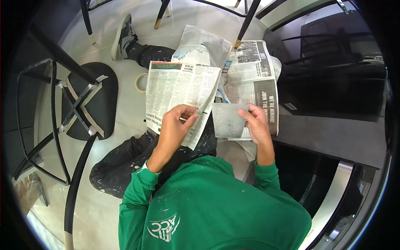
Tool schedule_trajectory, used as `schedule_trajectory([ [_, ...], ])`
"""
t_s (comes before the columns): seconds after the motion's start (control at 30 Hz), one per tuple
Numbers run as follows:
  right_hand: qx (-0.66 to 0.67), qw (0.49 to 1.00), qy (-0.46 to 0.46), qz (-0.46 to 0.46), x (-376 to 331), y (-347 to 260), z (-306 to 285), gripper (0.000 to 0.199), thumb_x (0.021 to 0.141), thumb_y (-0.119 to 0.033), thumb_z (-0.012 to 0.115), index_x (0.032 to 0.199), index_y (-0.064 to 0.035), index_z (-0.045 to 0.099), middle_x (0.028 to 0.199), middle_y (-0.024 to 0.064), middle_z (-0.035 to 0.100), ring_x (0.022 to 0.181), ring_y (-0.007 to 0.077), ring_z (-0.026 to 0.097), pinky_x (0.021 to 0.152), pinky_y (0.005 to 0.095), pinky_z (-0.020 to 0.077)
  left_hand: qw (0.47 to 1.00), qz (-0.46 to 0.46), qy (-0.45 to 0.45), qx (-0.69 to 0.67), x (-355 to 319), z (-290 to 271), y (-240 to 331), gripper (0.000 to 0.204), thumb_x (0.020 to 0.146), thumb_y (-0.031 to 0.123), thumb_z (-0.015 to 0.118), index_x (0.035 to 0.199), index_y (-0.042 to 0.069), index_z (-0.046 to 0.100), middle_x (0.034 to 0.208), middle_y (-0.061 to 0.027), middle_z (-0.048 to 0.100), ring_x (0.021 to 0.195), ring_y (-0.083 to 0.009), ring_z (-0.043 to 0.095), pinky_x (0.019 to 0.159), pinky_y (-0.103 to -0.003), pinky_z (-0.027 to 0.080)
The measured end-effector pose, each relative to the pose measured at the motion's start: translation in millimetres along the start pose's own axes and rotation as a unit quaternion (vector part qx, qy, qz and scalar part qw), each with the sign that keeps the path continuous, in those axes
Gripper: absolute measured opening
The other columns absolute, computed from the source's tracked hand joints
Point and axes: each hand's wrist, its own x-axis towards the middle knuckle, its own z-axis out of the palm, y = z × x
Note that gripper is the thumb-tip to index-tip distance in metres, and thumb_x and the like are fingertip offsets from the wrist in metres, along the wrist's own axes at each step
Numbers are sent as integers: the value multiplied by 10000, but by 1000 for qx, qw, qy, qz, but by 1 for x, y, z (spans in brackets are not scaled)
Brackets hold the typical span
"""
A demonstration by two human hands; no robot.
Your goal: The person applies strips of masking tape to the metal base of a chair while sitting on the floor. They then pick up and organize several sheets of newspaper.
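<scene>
My left hand pinches the right edge of a folded newspaper sheet between thumb and fingers. That sheet lies over my dark-trousered legs, its right side raised. In my right hand is a flat, grey, square sheet with faint darker marks, gripped by its right edge; what it is made of I cannot tell. Behind it, more newspaper lies spread to the right. A clear plastic bag with printed paper inside sits just beyond the folded sheet.
A roll of masking tape lies on the pale tiled floor to the left. Farther left is a tipped black chair with taped metal parts. Black chair legs stand at the far side. A dark cabinet borders the right.
</scene>
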Motion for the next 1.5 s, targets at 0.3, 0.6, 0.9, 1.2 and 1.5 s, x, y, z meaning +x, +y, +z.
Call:
schedule_trajectory([
  [0.3,6,998,35,-44,35,7,16,170,973,-172,690,1046,-20,700,880,32,731,680,66,650,557,210,487,975,172,44,134,-17,42,17,157,834,6,763,982,20,713,872,-149,693,764,-312,701,678,-371,554],
  [0.6,-21,996,58,-61,64,30,-2,215,973,-209,706,1088,-28,696,871,11,725,684,56,630,581,209,483,967,168,-57,184,-31,66,-8,340,838,182,793,1120,20,697,1123,-167,683,1128,-376,636,953,-478,508],
  [0.9,17,997,-56,43,87,29,-21,222,969,-180,708,1128,-26,696,973,28,718,785,76,648,647,244,539,898,201,13,391,2,61,-53,1052,860,672,638,1581,-8,286,1639,-315,192,1530,-483,161,1194,-689,73],
  [1.2,44,993,-76,73,98,40,-34,249,996,-216,676,1160,-28,680,985,20,712,818,88,656,694,277,570,873,220,-9,436,15,57,-51,1019,847,702,629,1608,112,298,1643,-312,183,1534,-482,155,1173,-721,74],
  [1.5,26,997,-58,45,109,49,-32,213,1008,-205,657,1133,-36,694,975,18,730,817,77,664,669,254,549,870,220,-10,442,19,62,-70,1037,857,764,549,1622,126,260,1654,-309,150,1542,-486,111,1168,-730,49],
])
